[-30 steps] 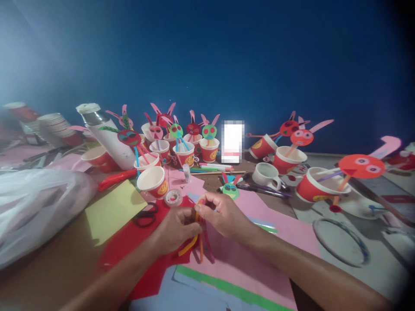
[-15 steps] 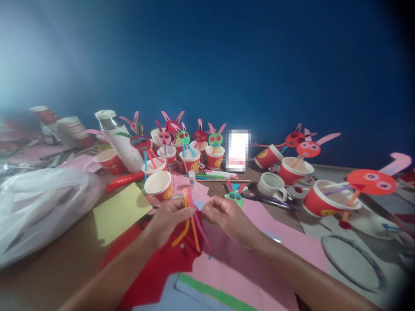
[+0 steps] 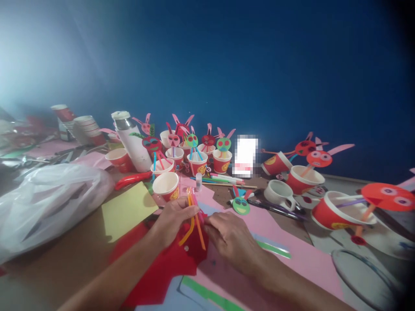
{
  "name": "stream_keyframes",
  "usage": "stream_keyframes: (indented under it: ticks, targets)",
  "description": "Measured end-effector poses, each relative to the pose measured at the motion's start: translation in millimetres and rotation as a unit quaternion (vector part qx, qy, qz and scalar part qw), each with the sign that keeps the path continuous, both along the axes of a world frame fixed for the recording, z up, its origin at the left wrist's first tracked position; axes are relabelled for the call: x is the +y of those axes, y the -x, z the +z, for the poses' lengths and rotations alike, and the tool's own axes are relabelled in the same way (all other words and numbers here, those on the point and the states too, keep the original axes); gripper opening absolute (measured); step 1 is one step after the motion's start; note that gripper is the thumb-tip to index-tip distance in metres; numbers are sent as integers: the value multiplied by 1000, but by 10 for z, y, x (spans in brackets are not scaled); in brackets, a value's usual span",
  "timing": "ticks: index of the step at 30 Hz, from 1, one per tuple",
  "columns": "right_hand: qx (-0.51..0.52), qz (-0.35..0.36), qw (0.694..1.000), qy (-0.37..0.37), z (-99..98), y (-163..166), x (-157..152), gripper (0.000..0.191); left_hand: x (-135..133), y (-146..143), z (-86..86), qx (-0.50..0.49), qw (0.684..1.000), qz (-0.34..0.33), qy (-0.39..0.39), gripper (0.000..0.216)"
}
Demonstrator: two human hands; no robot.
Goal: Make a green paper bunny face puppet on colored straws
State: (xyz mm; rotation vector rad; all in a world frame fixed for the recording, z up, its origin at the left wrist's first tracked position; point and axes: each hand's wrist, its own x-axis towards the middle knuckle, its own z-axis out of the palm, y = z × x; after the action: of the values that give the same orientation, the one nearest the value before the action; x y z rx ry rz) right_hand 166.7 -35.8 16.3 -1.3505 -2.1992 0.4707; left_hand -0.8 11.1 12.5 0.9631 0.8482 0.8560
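My left hand (image 3: 173,221) is pinched round a small bundle of bendy drinking straws. In it are an orange straw (image 3: 200,233), a yellow straw (image 3: 187,233) with its end bent aside, and a pink straw (image 3: 196,202). Their upper ends stick up past my thumb. My right hand (image 3: 231,239) is closed at the right side of the bundle, fingertips on the pink straw, whose lower part is hidden behind them. Beneath the hands lie red paper (image 3: 155,268) and pink paper (image 3: 275,280).
Red paper cups with straw-and-paper animal faces stand along the back, near a white flask (image 3: 134,144). An undecorated cup (image 3: 166,185) is just beyond my left hand. A white mug (image 3: 279,193), pens and a green paper face (image 3: 241,206) lie right. Left are yellow paper (image 3: 129,211) and a plastic bag (image 3: 55,207).
My right hand has turned palm-down and moved in to the straws, closing on the pink one. My left hand keeps its pinch. The view has shifted slightly left.
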Motion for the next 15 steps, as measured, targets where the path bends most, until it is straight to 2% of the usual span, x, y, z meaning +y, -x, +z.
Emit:
stream_keyframes:
  ticks: [3, 5, 7, 12, 15]
  targets:
    - [-79, 29, 993, -81, -47, -25, 10, 18, 0, -10, -16, -2, 1000, 8, 7, 12]
    - [-105, 47, 989, -97, -58, -46, 21, 18, 4, -16, -15, 0, 1000, 12, 11, 12]
    - [-104, 51, 990, -86, -48, -61, 32, 20, 9, -20, -2, 2, 1000, 15, 13, 13]
    - [-30, 9, 999, 4, -7, -46, 37, 19, 10, -25, 40, 4, 1000, 14, 9, 14]
    - [-35, -8, 999, 17, -17, -26, 31, 16, 23, -10, 41, 3, 1000, 17, 4, 14]
